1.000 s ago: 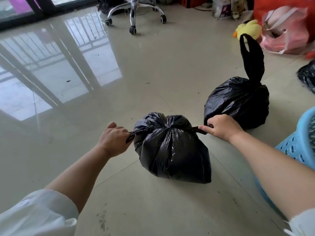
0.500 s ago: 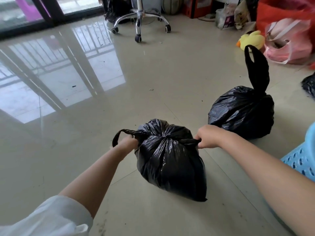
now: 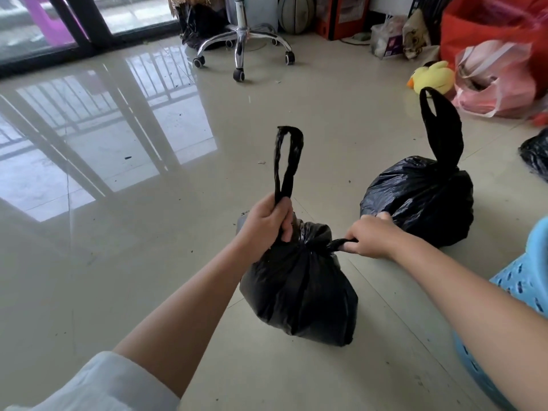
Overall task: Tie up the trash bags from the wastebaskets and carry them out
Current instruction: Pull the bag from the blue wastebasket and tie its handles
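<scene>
A full black trash bag [image 3: 299, 289] sits on the tiled floor right in front of me, its neck gathered into a knot. My left hand [image 3: 265, 223] is closed around the bag's left handle loop, which stands straight up above my fist. My right hand [image 3: 369, 237] grips the other handle, stretched sideways to the right of the knot. Behind and to the right stands a second black trash bag [image 3: 421, 200], tied, with one handle loop sticking up. A blue perforated wastebasket [image 3: 525, 280] shows at the right edge.
An office chair base [image 3: 243, 43] on castors stands at the back. A yellow plush duck [image 3: 433, 77], a pink plastic bag [image 3: 492, 81] and a red bag [image 3: 486, 28] lie at the back right. Another black bag [image 3: 536, 152] peeks in at the right edge. Glass doors are at the far left.
My left hand has swung the left handle loop from sideways to upright above the knot and moved closer to the bag's neck. My right hand still pulls its handle to the right.
</scene>
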### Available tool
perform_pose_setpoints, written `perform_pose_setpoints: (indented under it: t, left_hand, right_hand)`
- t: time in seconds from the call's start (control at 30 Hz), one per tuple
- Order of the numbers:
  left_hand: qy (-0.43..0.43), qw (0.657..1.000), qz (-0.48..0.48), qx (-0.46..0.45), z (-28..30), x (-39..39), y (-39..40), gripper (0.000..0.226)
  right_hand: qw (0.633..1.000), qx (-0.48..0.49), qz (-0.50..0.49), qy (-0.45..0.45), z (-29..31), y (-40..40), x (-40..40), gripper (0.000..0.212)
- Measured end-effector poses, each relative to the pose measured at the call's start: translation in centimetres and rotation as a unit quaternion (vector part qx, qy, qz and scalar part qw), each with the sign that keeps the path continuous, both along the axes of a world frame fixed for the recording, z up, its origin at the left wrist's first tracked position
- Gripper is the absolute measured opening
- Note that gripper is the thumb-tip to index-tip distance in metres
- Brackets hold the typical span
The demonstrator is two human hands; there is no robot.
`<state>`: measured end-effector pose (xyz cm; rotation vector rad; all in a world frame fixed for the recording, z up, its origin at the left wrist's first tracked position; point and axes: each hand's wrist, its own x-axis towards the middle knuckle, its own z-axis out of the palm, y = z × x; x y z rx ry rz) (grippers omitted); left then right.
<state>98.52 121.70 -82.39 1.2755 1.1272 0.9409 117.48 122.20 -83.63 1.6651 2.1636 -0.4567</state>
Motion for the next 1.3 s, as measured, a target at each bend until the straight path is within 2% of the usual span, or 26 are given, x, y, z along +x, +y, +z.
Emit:
perform_pose_setpoints:
  t: [0.03,0.07,0.1,0.17,0.2,0.27,0.33,0.4,0.47,0.53,0.6,0.67,0.7,0.73,0.77,0.8,0.83,0.9,0.93,0.97,1.03,1.1,1.2,1.3]
  left_hand:
    - [0.019,0.999,-0.009,-0.025,-0.3,0.0,0.2,0.034]
    - [0.073,0.996,-0.015,-0.046,-0.8,-0.2,0.3,0.034]
    - [0.162,0.985,-0.024,-0.051,-1.4,-0.5,0.5,0.031]
    - [0.349,0.935,-0.065,-0.03,-2.3,-1.2,0.4,0.022]
    - [0.415,0.905,-0.088,-0.02,-2.3,-1.4,0.2,0.02]
    - [0.486,0.864,-0.127,-0.033,-2.2,-1.5,-0.3,0.028]
    - [0.542,0.825,-0.157,-0.016,-2.2,-1.1,-0.7,0.048]
    - [0.604,0.776,-0.178,0.022,-2.6,-0.1,-1.1,0.066]
    - [0.654,0.737,-0.167,0.045,-3.2,0.9,-1.5,0.078]
    - [0.685,0.712,-0.145,0.055,-3.8,1.8,-1.6,0.075]
    - [0.692,0.71,-0.124,0.042,-4.2,2.3,-1.6,0.068]
    - [0.686,0.719,-0.107,0.025,-4.0,2.3,-1.3,0.06]
    - [0.677,0.728,-0.107,0.024,-3.9,2.2,-1.2,0.056]
    - [0.657,0.746,-0.107,0.02,-3.7,2.1,-1.2,0.052]
    - [0.629,0.77,-0.104,0.007,-3.5,1.9,-1.2,0.049]
    - [0.588,0.802,-0.103,-0.019,-3.2,1.7,-1.1,0.046]
    - [0.536,0.835,-0.107,-0.053,-2.9,1.4,-1.0,0.041]
    - [0.415,0.893,-0.125,-0.122,-2.3,0.7,-0.7,0.028]
    - [0.363,0.909,-0.138,-0.149,-2.0,0.5,-0.6,0.03]
    - [0.331,0.918,-0.148,-0.161,-1.7,0.4,-0.6,0.036]
    - [0.311,0.923,-0.169,-0.148,-1.6,0.3,-0.5,0.038]
    - [0.32,0.919,-0.198,-0.121,-1.6,0.6,-0.6,0.028]
    - [0.344,0.91,-0.211,-0.092,-1.9,0.6,-0.5,0.009]
    - [0.275,0.935,-0.2,-0.101,-1.9,0.3,-0.3,0.011]
  right_hand:
    - [1.0,-0.014,-0.004,0.02,-0.1,-0.1,0.3,0.028]
    - [0.999,-0.031,-0.005,0.035,-0.1,-0.1,0.6,0.023]
    - [0.998,-0.051,-0.008,0.048,0.0,-0.1,1.0,0.019]
    - [0.987,-0.106,-0.051,0.108,0.4,-0.1,1.8,0.022]
    - [0.97,-0.14,-0.098,0.172,0.6,-0.1,2.1,0.024]
    - [0.898,-0.177,-0.207,0.344,1.1,-0.1,2.7,0.023]
    - [0.796,-0.183,-0.288,0.5,1.7,0.1,3.0,0.022]
    - [0.711,-0.185,-0.324,0.596,2.2,0.4,2.9,0.025]
    - [0.668,-0.206,-0.323,0.638,2.5,0.5,2.6,0.029]
    - [0.647,-0.228,-0.302,0.662,2.4,0.6,2.3,0.039]
    - [0.628,-0.247,-0.286,0.681,2.1,0.5,2.1,0.047]
    - [0.606,-0.263,-0.273,0.699,2.0,0.3,2.2,0.024]
    - [0.586,-0.266,-0.279,0.713,2.0,0.2,2.4,0.021]
    - [0.575,-0.254,-0.296,0.719,1.6,0.3,2.8,0.038]
    - [0.569,-0.238,-0.315,0.722,1.2,0.5,3.2,0.046]
    - [0.581,-0.211,-0.336,0.71,0.7,0.6,3.4,0.044]
    - [0.633,-0.171,-0.343,0.673,0.2,0.5,3.4,0.042]
    - [0.81,-0.062,-0.278,0.513,-0.3,0.0,2.6,0.05]
    - [0.88,-0.026,-0.211,0.425,-0.6,-0.2,2.0,0.059]
    - [0.925,-0.009,-0.141,0.354,-0.8,-0.4,1.1,0.068]
    - [0.961,-0.006,-0.04,0.272,-1.4,-0.8,-0.9,0.079]
    - [0.973,-0.007,0.008,0.229,-1.8,-1.0,-2.6,0.077]
    - [0.979,-0.037,0.026,0.201,-1.9,-1.0,-3.8,0.054]
    - [0.962,-0.104,-0.037,0.249,-1.4,-0.8,-3.4,0.023]
